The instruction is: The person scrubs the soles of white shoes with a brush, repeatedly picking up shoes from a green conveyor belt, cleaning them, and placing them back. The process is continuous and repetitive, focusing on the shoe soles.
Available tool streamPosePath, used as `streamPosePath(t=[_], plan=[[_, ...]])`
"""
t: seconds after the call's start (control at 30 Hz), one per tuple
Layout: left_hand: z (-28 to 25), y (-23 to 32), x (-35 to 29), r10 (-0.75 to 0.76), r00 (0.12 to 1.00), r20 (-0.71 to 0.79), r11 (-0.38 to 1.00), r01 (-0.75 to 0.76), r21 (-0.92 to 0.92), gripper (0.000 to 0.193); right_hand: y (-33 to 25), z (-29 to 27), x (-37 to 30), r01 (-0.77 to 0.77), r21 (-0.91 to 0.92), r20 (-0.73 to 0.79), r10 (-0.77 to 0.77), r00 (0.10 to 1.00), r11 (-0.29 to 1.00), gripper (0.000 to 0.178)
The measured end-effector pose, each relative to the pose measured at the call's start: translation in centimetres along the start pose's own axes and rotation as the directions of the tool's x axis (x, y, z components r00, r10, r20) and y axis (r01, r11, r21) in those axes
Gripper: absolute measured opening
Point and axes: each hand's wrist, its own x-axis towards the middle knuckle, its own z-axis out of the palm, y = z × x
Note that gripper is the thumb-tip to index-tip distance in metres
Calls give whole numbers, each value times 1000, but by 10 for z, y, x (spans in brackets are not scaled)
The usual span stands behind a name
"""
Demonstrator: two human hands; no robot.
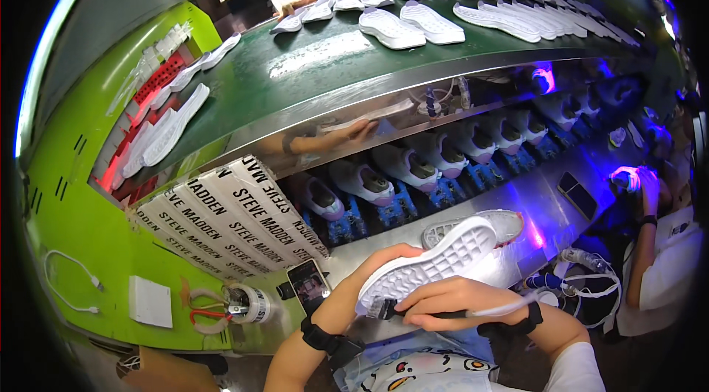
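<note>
- Left hand [385, 256] is grasping a white, waffle-patterned shoe sole [439, 262] by its edge, most fingers hidden.
- Sole is tilting above the shiny metal bench [509, 194].
- Right hand [459, 296] is pinching a black-bristled brush [381, 308] against the sole's lower-left end.
- Pale grey shoe part [508, 227] is lying behind, partly hidden.

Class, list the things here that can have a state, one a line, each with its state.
Sole: tilted, grid side showing
Left hand: closed on the sole
Brush: held, bristles at the sole's lower end
Right hand: closed on the brush
Near phone: screen lit
Far phone: flat, screen dark
Shoes: lined up
Other soles: lying in lines
Cable: plug end free
</note>
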Motion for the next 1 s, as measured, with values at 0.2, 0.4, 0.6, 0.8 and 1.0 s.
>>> streamPosePath(t=[0.2, 0.4, 0.6, 0.8, 1.0], plan=[[8, 29, 55, -759, 651, 28, 618, 732, -287, 34, 22, -19, -21, 15, -15, -74, -16, 997, 1000, 18], [-11, -46, 50, -415, 910, -18, 900, 407, -155, 47, 24, -51, -44, -428, -117, -190, 403, 895, 896, 17], [7, -48, 54, 88, 996, -16, 514, -60, -856, 70, 0, 4, -1, -37, -189, -606, -87, 791, 981, 21], [1, -41, 54, 179, 982, -66, 479, -146, -866, 77, 8, 30, -7, -115, -21, -441, 94, 893, 993, 19], [-13, -63, 49, 139, 983, 122, 562, 23, -827, 83, 17, 30, -9, -424, 400, -179, 523, 834, 813, 25]])
